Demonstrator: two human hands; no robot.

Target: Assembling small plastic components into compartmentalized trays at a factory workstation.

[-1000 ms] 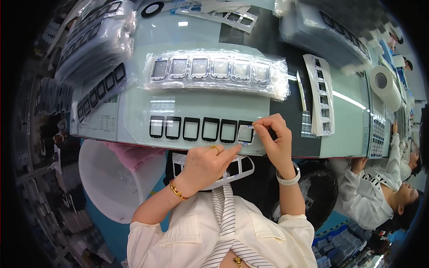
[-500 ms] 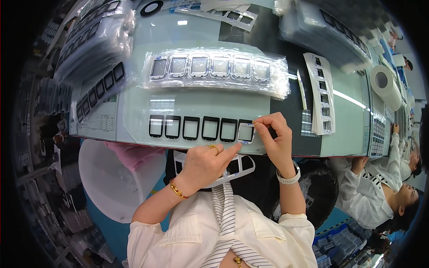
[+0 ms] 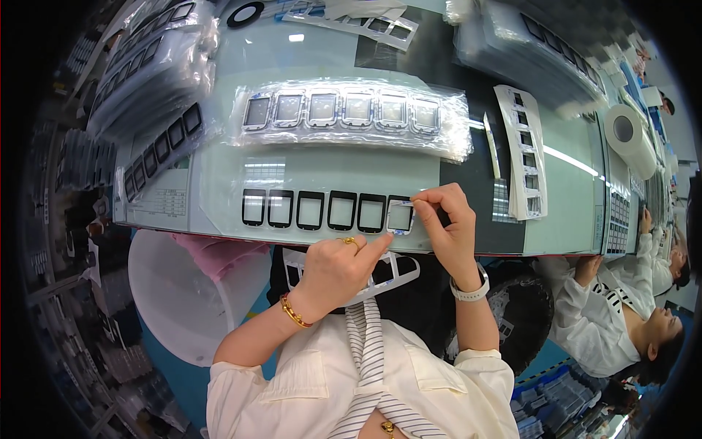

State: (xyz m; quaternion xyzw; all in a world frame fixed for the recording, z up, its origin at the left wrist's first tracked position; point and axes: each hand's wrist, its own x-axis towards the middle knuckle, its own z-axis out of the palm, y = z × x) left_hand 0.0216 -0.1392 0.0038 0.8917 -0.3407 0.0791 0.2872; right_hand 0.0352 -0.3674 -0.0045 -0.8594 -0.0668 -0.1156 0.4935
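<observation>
Along the table's near edge lies a row of several dark rectangular frames (image 3: 310, 210). A thin white-and-blue adhesive frame (image 3: 400, 217) lies over the rightmost one. My right hand (image 3: 451, 223) is closed, thumb and index finger pinching this adhesive frame's upper right corner. My left hand (image 3: 334, 269) has its index fingertip at the lower left edge of the same frame. Its other fingers are curled around a white strip (image 3: 395, 272) with rectangular cutouts, which hangs below the table edge; the grip itself is hidden behind the hand.
Beyond the row lies a plastic-wrapped tray of white-edged frames (image 3: 357, 110). To its right are a knife (image 3: 491, 146) and white cutout strips (image 3: 521, 154). Wrapped stacks (image 3: 157, 69) stand far left, others far right. A white bin (image 3: 179, 307) is below left; a co-worker sits at right.
My hands stay at the same adhesive frame with hardly any movement. The white strip's right end has risen very slightly. The whole view has shifted a little.
</observation>
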